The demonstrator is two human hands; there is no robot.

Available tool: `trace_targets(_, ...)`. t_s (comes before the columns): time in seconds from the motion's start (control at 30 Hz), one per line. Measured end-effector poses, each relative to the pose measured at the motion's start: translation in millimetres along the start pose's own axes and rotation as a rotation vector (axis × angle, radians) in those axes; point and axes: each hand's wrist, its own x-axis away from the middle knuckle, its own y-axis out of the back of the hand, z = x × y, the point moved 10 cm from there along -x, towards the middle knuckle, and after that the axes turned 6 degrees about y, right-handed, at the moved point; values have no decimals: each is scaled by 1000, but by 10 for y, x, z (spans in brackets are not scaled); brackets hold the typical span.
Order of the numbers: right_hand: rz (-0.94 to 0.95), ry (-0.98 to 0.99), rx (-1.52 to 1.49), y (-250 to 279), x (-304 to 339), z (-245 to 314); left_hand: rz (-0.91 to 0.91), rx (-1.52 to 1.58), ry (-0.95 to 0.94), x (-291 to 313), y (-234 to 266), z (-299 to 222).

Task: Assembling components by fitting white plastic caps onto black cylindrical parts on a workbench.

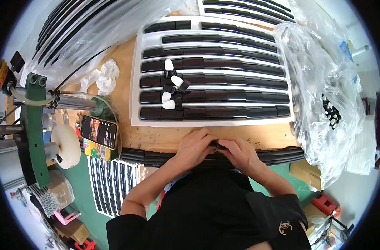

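At the front of the wooden table my left hand point(194, 146) and my right hand point(242, 155) meet, fingertips pinched together around a small dark piece point(216, 144). Most of that piece is covered by my fingers, so its exact shape cannot be made out. Just beyond my hands lies a white tray point(211, 123) filled with rows of glossy black block-like pieces point(223, 112). Several loose black pieces with rounded white ends point(177, 81) rest on top of the rows at the tray's left side.
A phone point(99, 131) leans on a yellow box to the left, beside a green machine frame point(36, 129) with a white roller point(66, 146). Clear plastic bags point(323, 100) heap up at the right. Long black strips point(281, 155) run along the table's front edge. Crumpled tissue point(108, 77) lies left of the tray.
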Motion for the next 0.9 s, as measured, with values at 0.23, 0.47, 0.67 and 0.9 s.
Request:
trace_targets(0.23, 78, -49, 52, -150, -78, 49, -34, -1, -43, 68, 113, -69)
trace_targets(0.47, 159, 5, 64, -187, -137, 58, 18, -101, -107, 53, -2, -165)
trace_targets(0.67, 139, -99, 33, -175, 27, -60, 44, -33, -81, 19, -75, -162)
trace_targets(0.9, 155, -34, -124, -1, -274, -43, 9, 157, -13, 33, 274, -155)
